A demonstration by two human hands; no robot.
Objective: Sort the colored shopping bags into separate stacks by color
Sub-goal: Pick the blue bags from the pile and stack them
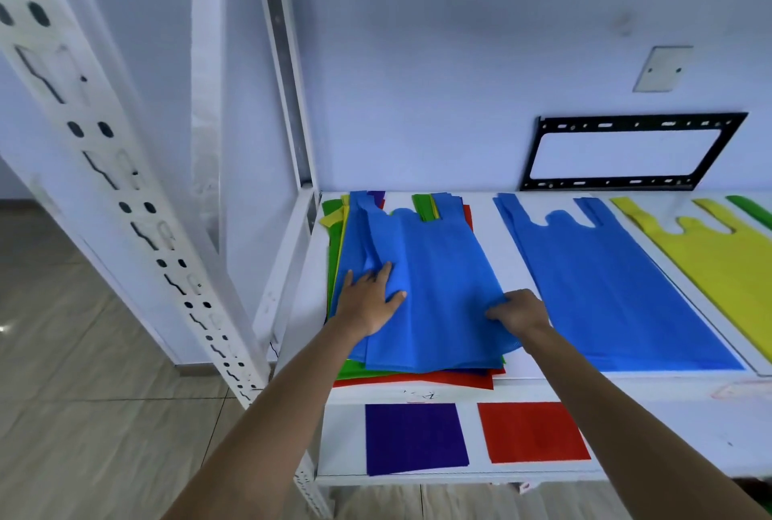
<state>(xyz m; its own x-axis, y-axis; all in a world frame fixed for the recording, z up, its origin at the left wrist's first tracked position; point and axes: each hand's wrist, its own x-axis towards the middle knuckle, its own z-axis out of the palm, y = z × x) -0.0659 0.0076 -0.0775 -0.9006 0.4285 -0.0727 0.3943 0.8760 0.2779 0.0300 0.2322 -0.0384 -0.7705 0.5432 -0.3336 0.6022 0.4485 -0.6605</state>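
A mixed pile of bags (pixel 417 377) lies at the left of the white shelf, with green, yellow, red and purple edges showing under it. On top is a blue bag (pixel 443 281). My left hand (pixel 369 300) presses flat on the pile's left side, fingers spread. My right hand (pixel 518 310) pinches the top blue bag's right edge. To the right lie a blue stack (pixel 618 289), a yellow stack (pixel 718 256) and a green stack (pixel 752 208) at the frame edge. On the lower shelf are a purple stack (pixel 413 438) and a red stack (pixel 532 432).
A white perforated upright (pixel 138 202) of the shelving rises at the left. A black metal bracket (pixel 626 151) leans on the wall behind the shelf. A tiled floor (pixel 83 352) lies to the left and below.
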